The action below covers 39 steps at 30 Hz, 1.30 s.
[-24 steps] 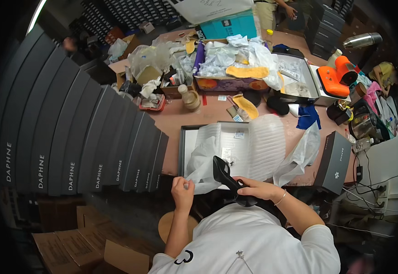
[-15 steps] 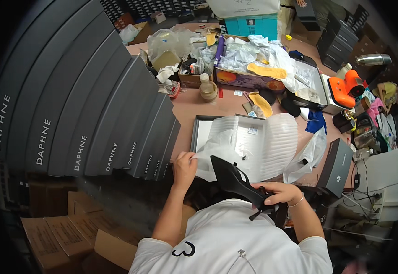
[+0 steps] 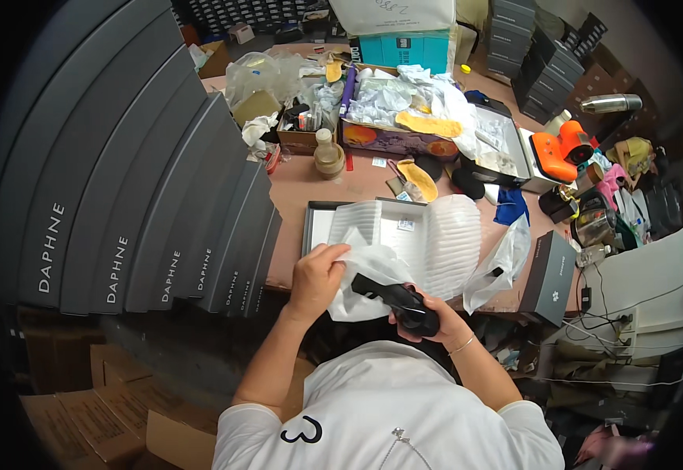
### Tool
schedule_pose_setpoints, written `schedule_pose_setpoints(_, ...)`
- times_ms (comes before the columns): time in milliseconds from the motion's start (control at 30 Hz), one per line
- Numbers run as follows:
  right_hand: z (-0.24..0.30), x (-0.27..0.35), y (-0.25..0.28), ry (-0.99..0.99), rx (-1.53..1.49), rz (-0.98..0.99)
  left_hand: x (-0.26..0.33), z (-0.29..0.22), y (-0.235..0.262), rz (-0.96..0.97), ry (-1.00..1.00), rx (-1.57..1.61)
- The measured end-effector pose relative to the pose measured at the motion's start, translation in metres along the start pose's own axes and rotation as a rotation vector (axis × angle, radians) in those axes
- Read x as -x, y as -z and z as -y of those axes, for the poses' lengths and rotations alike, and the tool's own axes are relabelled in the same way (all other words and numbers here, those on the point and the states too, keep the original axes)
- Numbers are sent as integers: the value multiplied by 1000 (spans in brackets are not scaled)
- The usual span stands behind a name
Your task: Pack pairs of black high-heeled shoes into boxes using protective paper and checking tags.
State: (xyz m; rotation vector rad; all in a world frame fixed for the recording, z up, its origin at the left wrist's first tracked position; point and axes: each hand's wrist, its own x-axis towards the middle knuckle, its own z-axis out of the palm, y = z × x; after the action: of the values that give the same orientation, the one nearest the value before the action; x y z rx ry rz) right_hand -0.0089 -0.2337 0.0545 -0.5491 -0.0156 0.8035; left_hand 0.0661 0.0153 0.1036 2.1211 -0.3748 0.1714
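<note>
My left hand (image 3: pixel 318 282) pinches the edge of a thin white bag (image 3: pixel 379 265) in front of my chest. My right hand (image 3: pixel 443 319) grips a black high-heeled shoe (image 3: pixel 410 304), which lies tilted with one end against the bag. How far that end reaches into the bag I cannot tell. Just beyond, an open grey shoebox (image 3: pixel 318 227) rests on the table, lined with white ribbed foam sheet (image 3: pixel 452 243) that spills over its right side. A small white packet (image 3: pixel 405 225) lies in it.
Tall stacks of dark grey shoeboxes (image 3: pixel 145 172) rise at the left. A white bag with something black inside (image 3: pixel 506 254) and a grey box lid (image 3: pixel 549 274) lie at the right. Beyond are a bottle (image 3: pixel 326 153), yellow insoles (image 3: pixel 419 180) and a carton of crumpled paper (image 3: pixel 388 137).
My right hand has brought the shoe left and up to the white bag, turning it. My left hand keeps its pinch on the bag. The whole view has shifted slightly.
</note>
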Motion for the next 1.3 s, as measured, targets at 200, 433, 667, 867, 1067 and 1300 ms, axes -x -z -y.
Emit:
schedule_pose_setpoints(200, 2, 10, 15, 18, -242, 145, -8, -18, -31, 16, 35, 66)
schedule_pose_setpoints(433, 24, 9, -17, 20, 8, -5, 2, -72, -24, 36, -96, 30)
schedule_pose_setpoints(667, -7, -28, -39, 570, 496, -431, 32, -96, -47, 0, -590, 233)
schedule_pose_setpoints(867, 12, -47, -13, 523, 1087, -750, 61, -79, -50, 153, -446, 262)
schedule_pose_setpoints(1067, 23, -54, -40, 468, 1886, -1009, 68, -42, -43, 595, -466, 239)
schedule_pose_setpoints(1300, -43, -77, 19, 491, 1023, -379, 37, 20, -67, -420, 906, 1422)
